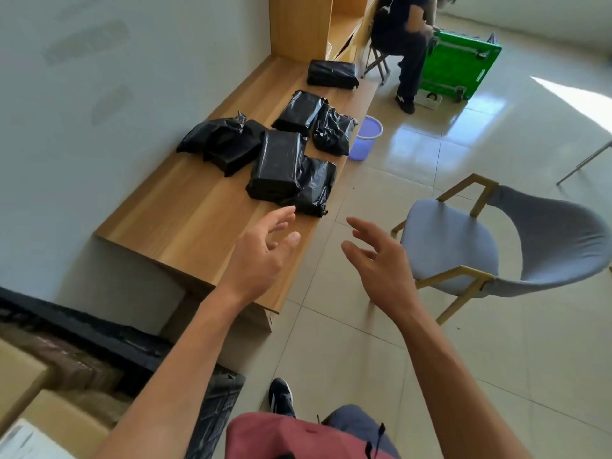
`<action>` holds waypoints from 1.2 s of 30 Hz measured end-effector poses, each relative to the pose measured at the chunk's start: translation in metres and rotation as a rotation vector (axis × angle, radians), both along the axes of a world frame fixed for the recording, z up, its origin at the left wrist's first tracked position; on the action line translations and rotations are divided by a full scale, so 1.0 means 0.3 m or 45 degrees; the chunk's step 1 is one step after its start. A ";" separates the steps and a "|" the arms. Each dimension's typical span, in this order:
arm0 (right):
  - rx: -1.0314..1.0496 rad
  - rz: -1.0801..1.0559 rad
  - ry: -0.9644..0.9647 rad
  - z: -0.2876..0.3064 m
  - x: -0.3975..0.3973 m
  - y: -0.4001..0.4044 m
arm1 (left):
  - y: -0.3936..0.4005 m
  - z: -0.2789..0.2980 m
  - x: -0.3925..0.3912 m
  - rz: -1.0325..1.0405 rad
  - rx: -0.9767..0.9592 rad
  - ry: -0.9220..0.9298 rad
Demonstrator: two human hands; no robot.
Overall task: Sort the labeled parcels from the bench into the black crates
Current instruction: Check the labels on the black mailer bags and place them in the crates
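Hands reach toward black parcels on the bench.
Left hand (261, 256) and right hand (381, 260) hover with fingers spread, holding nothing, near the closest parcel (276, 170). More parcels (332, 72) lie along the bench (185, 220). A crate (215, 412) sits low by the left forearm; a chair (463, 243) stands to the right.

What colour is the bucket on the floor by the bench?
Light purple; the bucket shows in the head view.

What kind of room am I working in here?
Probably an office or back room used for parcel sorting: black-wrapped parcels lie on a long wooden bench against the wall, cardboard boxes are stacked nearby, and a grey chair stands on the tiled floor.
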State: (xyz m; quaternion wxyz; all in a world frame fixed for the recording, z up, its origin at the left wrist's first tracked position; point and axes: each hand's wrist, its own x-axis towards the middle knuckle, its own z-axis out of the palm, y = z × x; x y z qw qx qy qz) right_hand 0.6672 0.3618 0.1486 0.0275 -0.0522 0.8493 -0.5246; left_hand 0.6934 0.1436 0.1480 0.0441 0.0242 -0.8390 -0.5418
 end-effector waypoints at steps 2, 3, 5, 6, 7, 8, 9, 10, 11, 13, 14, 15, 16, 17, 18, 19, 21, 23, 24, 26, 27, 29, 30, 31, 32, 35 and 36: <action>-0.015 -0.007 -0.009 -0.006 -0.051 0.004 | -0.002 -0.003 -0.053 -0.007 0.001 -0.011; -0.021 -0.012 -0.012 -0.011 -0.079 0.007 | -0.001 -0.005 -0.078 -0.011 0.000 -0.019; -0.033 -0.019 -0.024 -0.022 -0.138 0.017 | 0.005 -0.012 -0.131 -0.015 -0.006 -0.039; -0.041 -0.020 -0.039 -0.030 -0.167 0.022 | 0.011 -0.018 -0.159 -0.013 -0.009 -0.049; -0.050 -0.013 -0.057 -0.037 -0.198 0.029 | 0.017 -0.023 -0.187 -0.007 -0.012 -0.058; -0.059 0.001 -0.076 -0.045 -0.231 0.037 | 0.025 -0.029 -0.218 0.002 -0.015 -0.066; -0.068 0.020 -0.093 -0.052 -0.264 0.046 | 0.033 -0.033 -0.249 0.014 -0.019 -0.072; -0.076 0.038 -0.102 -0.058 -0.301 0.054 | 0.043 -0.036 -0.281 0.025 -0.027 -0.076; -0.081 0.054 -0.108 -0.067 -0.339 0.064 | 0.053 -0.039 -0.312 0.036 -0.040 -0.084; -0.086 0.087 -0.126 -0.080 -0.416 0.082 | 0.078 -0.040 -0.372 0.065 -0.065 -0.110; -0.084 0.108 -0.143 -0.086 -0.454 0.091 | 0.091 -0.040 -0.401 0.084 -0.073 -0.126; -0.076 0.133 -0.163 -0.091 -0.491 0.099 | 0.103 -0.043 -0.428 0.105 -0.081 -0.140; -0.066 0.159 -0.184 -0.096 -0.527 0.106 | 0.113 -0.047 -0.455 0.128 -0.089 -0.152; -0.059 0.183 -0.200 -0.101 -0.562 0.110 | 0.121 -0.052 -0.480 0.154 -0.095 -0.160; -0.055 0.209 -0.215 -0.109 -0.596 0.111 | 0.126 -0.057 -0.503 0.182 -0.095 -0.165; -0.048 0.236 -0.228 -0.117 -0.628 0.109 | 0.129 -0.065 -0.522 0.211 -0.093 -0.172; -0.027 0.289 -0.244 -0.139 -0.685 0.094 | 0.129 -0.079 -0.548 0.269 -0.081 -0.191; 0.000 0.337 -0.263 -0.168 -0.734 0.068 | 0.117 -0.095 -0.565 0.339 -0.069 -0.214; 0.015 0.358 -0.276 -0.183 -0.758 0.053 | 0.107 -0.104 -0.575 0.382 -0.064 -0.225; 0.031 0.401 -0.297 -0.206 -0.805 0.021 | 0.083 -0.123 -0.599 0.462 -0.055 -0.253; 0.037 0.422 -0.306 -0.217 -0.827 0.003 | 0.071 -0.133 -0.610 0.491 -0.052 -0.272; 0.066 0.446 -0.333 -0.238 -0.877 -0.038 | 0.046 -0.156 -0.640 0.534 -0.050 -0.309; 0.089 0.453 -0.345 -0.249 -0.901 -0.058 | 0.033 -0.170 -0.657 0.546 -0.050 -0.327; 0.107 0.466 -0.354 -0.261 -0.922 -0.077 | 0.020 -0.184 -0.672 0.553 -0.055 -0.345; 0.115 0.477 -0.362 -0.275 -0.942 -0.096 | 0.007 -0.199 -0.690 0.555 -0.062 -0.359; 0.117 0.489 -0.407 -0.320 -0.999 -0.151 | -0.037 -0.246 -0.751 0.560 -0.067 -0.400; 0.116 0.489 -0.428 -0.333 -1.015 -0.171 | -0.053 -0.260 -0.773 0.562 -0.067 -0.414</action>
